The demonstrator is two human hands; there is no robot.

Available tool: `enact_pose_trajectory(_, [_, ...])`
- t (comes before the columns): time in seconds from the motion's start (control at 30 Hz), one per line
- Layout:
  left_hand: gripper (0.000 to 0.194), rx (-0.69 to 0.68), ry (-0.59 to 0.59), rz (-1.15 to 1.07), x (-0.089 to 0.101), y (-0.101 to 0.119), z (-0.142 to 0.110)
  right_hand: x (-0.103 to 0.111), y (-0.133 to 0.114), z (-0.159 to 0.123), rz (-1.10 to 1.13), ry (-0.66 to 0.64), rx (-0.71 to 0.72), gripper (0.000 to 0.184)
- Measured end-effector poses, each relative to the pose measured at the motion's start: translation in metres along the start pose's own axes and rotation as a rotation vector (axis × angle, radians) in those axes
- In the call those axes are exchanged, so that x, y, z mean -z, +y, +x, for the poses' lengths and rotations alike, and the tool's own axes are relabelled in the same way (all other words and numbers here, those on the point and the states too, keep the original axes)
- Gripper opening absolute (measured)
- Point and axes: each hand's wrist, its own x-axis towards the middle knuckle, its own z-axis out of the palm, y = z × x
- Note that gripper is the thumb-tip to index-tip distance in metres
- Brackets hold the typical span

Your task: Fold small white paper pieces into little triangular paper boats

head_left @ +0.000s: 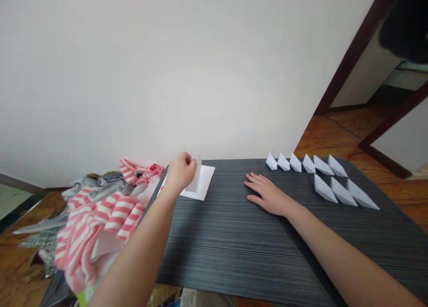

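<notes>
My left hand [182, 171] is closed in a pinch on a sheet of white paper [197, 178], held upright over the table's far left part. Beneath it lies more white paper [205, 182], flat on the dark table near its left edge. My right hand [264, 192] rests palm down on the tabletop, fingers stretched out, with nothing in it. To its right stand several folded white paper boats [295, 162] in a back row along the wall side. A shorter front row holds three larger folded paper boats [341, 192].
The dark wood-grain table [227, 244] meets a white wall [214, 66] at its far edge. Left of it is a heap of red-and-white striped cloth [96, 218] with plastic bags. A doorway with a dark red frame [351, 48] opens at the right over wooden flooring [310, 135].
</notes>
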Motion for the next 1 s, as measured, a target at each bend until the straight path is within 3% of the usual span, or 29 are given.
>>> enact_pose_trajectory(0.03, [0.027, -0.027, 0.002, -0.101, 0.007, 0.004, -0.002, 0.001, 0.000, 0.000, 0.014, 0.008, 0.000, 0.053])
enact_pose_trajectory(0.13, [0.035, 0.005, -0.154, -0.502, 0.010, 0.020, -0.014, 0.003, -0.001, -0.002, 0.120, 0.102, -0.008, 0.051])
enact_pose_trajectory(0.27, [0.033, 0.036, -0.356, -0.866, -0.025, 0.039, -0.037, 0.002, -0.002, -0.005, 0.452, 0.238, -0.089, 0.044])
enact_pose_trajectory(0.37, [0.028, 0.043, -0.443, -0.873, -0.060, 0.046, -0.051, 0.000, -0.004, -0.005, 0.765, 0.207, -0.140, 0.046])
enact_pose_trajectory(0.5, [0.027, 0.041, -0.462, -0.809, -0.085, 0.048, -0.061, -0.001, -0.010, -0.003, 0.868, 0.198, -0.268, 0.039])
enact_pose_trajectory(0.7, [0.029, 0.019, -0.574, -0.991, -0.088, 0.042, -0.062, -0.001, -0.013, -0.004, 0.753, 0.201, -0.313, 0.020])
enact_pose_trajectory(1.0, [0.024, -0.004, -0.638, -1.259, -0.093, 0.034, -0.063, -0.001, -0.014, -0.006, 0.708, 0.183, -0.292, 0.024])
